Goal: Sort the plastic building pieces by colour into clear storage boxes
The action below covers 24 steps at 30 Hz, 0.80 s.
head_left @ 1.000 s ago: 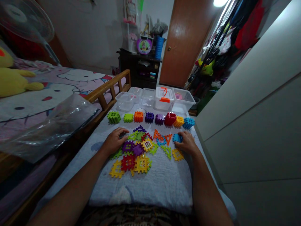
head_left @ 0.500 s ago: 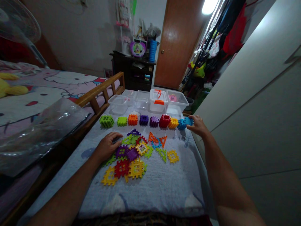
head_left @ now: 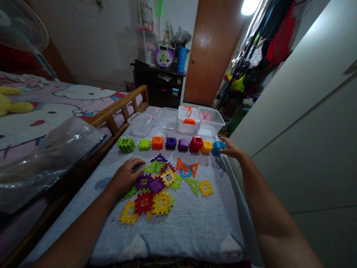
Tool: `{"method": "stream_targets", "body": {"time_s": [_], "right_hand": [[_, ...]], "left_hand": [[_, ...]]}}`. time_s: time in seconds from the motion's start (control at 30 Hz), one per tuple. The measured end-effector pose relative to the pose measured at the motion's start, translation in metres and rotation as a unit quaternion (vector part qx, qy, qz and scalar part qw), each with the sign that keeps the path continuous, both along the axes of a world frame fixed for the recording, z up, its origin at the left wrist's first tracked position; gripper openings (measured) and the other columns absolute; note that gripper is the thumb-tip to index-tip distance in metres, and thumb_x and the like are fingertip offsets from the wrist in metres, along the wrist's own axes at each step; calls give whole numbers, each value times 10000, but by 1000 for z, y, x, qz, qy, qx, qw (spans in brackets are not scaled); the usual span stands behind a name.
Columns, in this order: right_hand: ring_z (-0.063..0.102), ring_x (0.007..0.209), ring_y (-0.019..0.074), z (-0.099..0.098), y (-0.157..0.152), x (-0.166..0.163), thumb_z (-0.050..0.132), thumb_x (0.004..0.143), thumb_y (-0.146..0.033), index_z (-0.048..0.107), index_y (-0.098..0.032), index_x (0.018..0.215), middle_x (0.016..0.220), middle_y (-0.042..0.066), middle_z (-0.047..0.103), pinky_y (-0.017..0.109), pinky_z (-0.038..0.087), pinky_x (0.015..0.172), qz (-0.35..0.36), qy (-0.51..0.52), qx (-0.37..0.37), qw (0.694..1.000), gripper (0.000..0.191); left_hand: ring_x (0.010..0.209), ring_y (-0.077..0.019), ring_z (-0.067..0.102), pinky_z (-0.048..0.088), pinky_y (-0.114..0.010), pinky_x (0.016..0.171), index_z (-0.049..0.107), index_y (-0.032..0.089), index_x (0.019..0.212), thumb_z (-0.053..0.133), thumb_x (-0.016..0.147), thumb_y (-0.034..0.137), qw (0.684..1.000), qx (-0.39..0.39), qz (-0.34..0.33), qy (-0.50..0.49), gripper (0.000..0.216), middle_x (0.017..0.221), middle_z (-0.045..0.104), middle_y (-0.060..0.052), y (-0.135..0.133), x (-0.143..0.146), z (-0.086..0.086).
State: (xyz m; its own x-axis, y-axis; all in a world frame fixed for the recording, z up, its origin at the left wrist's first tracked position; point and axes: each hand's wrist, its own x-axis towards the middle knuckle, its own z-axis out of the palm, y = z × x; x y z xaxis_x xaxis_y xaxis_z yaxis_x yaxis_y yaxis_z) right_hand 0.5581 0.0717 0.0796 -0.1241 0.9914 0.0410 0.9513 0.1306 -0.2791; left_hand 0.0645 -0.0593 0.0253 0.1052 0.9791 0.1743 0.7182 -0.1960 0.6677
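At the right end of a row of stacked plastic tiles, my right hand [head_left: 232,148] has its fingers closed around the side of the blue interlocking tiles [head_left: 216,148]. My left hand [head_left: 128,173] lies with thumb and fingers apart at the left edge of a loose pile, holding nothing visible. In that pile are purple tiles [head_left: 144,181], a red window tile [head_left: 144,202] and yellow window tiles [head_left: 161,203]. Beside the blue stack stand yellow tiles [head_left: 206,146] and a red stack [head_left: 196,144].
Behind the row stand clear plastic boxes [head_left: 139,124] and a lidded box with an orange latch [head_left: 188,126]. A wooden bed rail [head_left: 117,106] and a clear plastic bag [head_left: 55,160] border the left. A pale cabinet [head_left: 301,130] rises on the right.
My right hand has moved slightly left, bringing the outer blue piece in against the blue stack. My left hand has stayed nearly still beside the pile.
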Motion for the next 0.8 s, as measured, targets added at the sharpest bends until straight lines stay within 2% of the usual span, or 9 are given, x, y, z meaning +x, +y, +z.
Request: {"method": "stream_targets", "body": {"time_s": [0.1, 0.33, 0.53, 0.63, 0.73, 0.8], "right_hand": [[574, 1136, 273, -3, -1, 3, 754, 652, -249, 481, -153, 1388, 1314, 153, 558, 370, 467, 962, 6, 14, -3, 1000, 791], [624, 1019, 280, -4, 4, 5, 745, 647, -195, 604, -152, 1242, 1196, 145, 638, 376, 508, 888, 0, 15, -3, 1000, 613], [632, 1014, 284, 0, 5, -1, 755, 640, -196, 632, -136, 1199, 1178, 147, 648, 375, 512, 881, -5, 17, -2, 1000, 576], [628, 1035, 285, 3, 1, -2, 754, 637, -188, 598, -125, 1250, 1217, 162, 629, 388, 515, 885, -10, 22, -2, 1000, 636], [602, 1098, 299, 11, -11, -5, 758, 651, -225, 539, -145, 1325, 1301, 174, 577, 427, 507, 914, -15, 36, 44, 998, 714], [602, 1086, 303, 19, -26, -13, 745, 679, -260, 539, -145, 1320, 1307, 184, 564, 450, 506, 909, -15, 54, 105, 993, 683]], "left_hand": [[1056, -262, 613, 463, -392, 998, 678, 202, 987, 541, 807, 482, 1000, 2, 0, -2, 360, 1102, 672, -83, 1, -1, -3], [1041, -264, 622, 470, -385, 980, 681, 204, 984, 546, 797, 478, 1000, 6, -3, 2, 359, 1082, 671, -77, 2, -2, -5], [1039, -265, 621, 469, -383, 971, 683, 204, 990, 544, 804, 470, 1000, 5, -6, 0, 353, 1084, 667, -76, 2, -3, -6], [1048, -265, 617, 461, -384, 981, 681, 205, 999, 547, 805, 467, 1000, 6, -5, -1, 353, 1092, 665, -74, 2, -4, -8], [1053, -266, 612, 458, -384, 985, 681, 208, 991, 548, 803, 462, 1000, 11, -5, -3, 344, 1087, 666, -74, 2, -4, -8], [1046, -265, 613, 460, -382, 981, 680, 207, 988, 550, 801, 458, 1000, 13, -7, -5, 339, 1077, 668, -75, 2, -3, -8]]}}
